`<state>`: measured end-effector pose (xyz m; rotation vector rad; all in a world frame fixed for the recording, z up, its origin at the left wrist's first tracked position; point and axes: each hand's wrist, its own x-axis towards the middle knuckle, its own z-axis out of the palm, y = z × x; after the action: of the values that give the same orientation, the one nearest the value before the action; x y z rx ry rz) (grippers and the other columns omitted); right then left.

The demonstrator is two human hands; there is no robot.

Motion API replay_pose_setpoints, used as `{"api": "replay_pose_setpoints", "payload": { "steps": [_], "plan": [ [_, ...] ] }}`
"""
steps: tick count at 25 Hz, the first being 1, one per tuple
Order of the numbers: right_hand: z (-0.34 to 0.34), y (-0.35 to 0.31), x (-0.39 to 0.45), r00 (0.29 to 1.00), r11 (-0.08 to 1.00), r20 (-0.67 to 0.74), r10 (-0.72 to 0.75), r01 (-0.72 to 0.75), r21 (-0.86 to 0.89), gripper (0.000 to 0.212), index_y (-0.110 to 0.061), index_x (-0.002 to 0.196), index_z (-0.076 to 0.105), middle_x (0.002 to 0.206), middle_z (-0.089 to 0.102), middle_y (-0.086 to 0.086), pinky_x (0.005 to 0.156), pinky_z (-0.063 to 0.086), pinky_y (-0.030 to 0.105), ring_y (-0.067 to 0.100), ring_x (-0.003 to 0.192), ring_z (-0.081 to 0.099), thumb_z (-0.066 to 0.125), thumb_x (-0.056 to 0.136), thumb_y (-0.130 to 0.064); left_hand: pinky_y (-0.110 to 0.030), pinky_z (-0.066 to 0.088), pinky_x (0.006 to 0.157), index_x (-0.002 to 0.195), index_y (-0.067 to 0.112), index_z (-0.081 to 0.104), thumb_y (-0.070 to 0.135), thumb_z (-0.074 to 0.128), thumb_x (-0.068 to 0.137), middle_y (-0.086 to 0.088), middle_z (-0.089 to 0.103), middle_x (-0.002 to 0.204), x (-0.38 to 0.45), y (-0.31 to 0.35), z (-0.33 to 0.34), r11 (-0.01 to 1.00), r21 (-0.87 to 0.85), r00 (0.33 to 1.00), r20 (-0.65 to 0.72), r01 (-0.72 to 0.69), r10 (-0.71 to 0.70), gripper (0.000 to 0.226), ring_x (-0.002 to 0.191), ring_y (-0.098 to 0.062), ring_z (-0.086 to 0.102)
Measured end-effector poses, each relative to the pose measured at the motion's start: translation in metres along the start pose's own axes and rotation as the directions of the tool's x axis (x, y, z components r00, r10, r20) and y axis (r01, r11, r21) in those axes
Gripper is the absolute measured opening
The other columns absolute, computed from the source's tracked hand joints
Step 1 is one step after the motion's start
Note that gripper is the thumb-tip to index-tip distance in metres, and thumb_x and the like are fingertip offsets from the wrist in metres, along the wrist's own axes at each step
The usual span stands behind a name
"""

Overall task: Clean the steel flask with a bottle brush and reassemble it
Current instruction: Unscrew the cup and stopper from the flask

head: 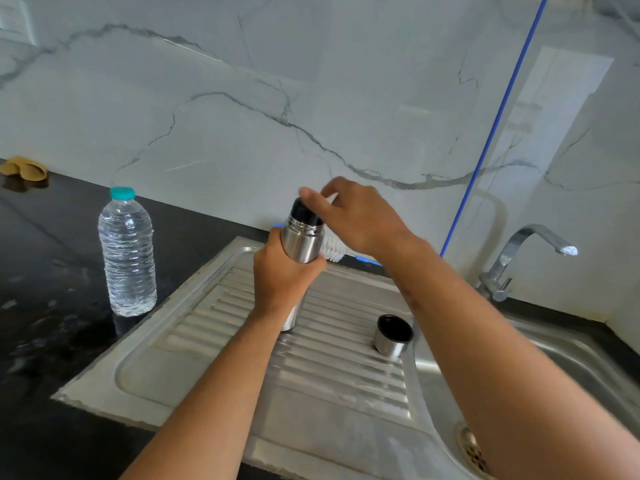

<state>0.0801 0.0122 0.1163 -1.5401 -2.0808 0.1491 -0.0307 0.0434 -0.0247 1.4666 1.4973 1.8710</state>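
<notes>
The steel flask (302, 241) stands upright on the ribbed drainboard (332, 362). My left hand (282, 277) grips its body from the left. A black stopper (302, 212) sits in the flask's neck. My right hand (360, 216) is at the stopper, with the thumb across its top and fingers curled behind it. The flask's steel cup lid (393, 336) lies on the drainboard to the right, its black inside facing up. The bottle brush (333, 249), with white bristles and a blue handle, lies behind the flask at the drainboard's back edge.
A clear water bottle (127, 251) with a teal cap stands on the dark counter at left. The sink basin (588, 358) and its faucet (530, 251) are at right. A blue line (495, 123) runs down the marble wall. A tan object (24, 168) lies far left.
</notes>
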Motion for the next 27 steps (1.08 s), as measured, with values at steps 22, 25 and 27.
{"api": "replay_pose_setpoints", "payload": {
  "steps": [22,25,27],
  "plan": [
    [0.052,-0.038,0.069,0.906,0.718,0.12,-0.407,0.398,-0.571,0.051,-0.017,0.065,0.048,0.063,0.048,0.0,0.054,0.032,0.029,0.02,0.059,0.046,0.037,0.1,-0.051,-0.016,0.052,0.053,0.088,0.026,0.062,0.018,0.089,0.062,0.008,0.067,0.072,0.013,-0.022,-0.035,0.996,-0.067,0.996,0.062,0.066,-0.062,0.039,0.067,-0.006,0.066],
    [0.052,-0.029,0.066,0.864,0.714,0.143,-0.483,0.483,-0.507,0.045,-0.015,0.079,0.054,0.061,0.045,-0.002,0.054,0.029,0.028,0.024,0.063,0.049,0.037,0.103,-0.048,-0.022,0.055,0.054,0.087,0.024,0.064,0.017,0.089,0.062,0.007,0.069,0.073,0.014,-0.025,-0.037,0.993,-0.093,0.993,0.095,0.072,-0.063,0.036,0.066,-0.01,0.067],
    [0.049,-0.033,0.062,0.882,0.734,0.184,-0.433,0.464,-0.495,0.049,-0.016,0.089,0.055,0.066,0.047,-0.002,0.053,0.028,0.028,0.022,0.065,0.053,0.031,0.105,-0.056,-0.017,0.052,0.052,0.087,0.025,0.063,0.016,0.089,0.063,0.006,0.069,0.073,0.012,-0.021,-0.038,0.992,-0.098,0.993,0.097,0.076,-0.067,0.036,0.065,-0.009,0.066]
  ]
}}
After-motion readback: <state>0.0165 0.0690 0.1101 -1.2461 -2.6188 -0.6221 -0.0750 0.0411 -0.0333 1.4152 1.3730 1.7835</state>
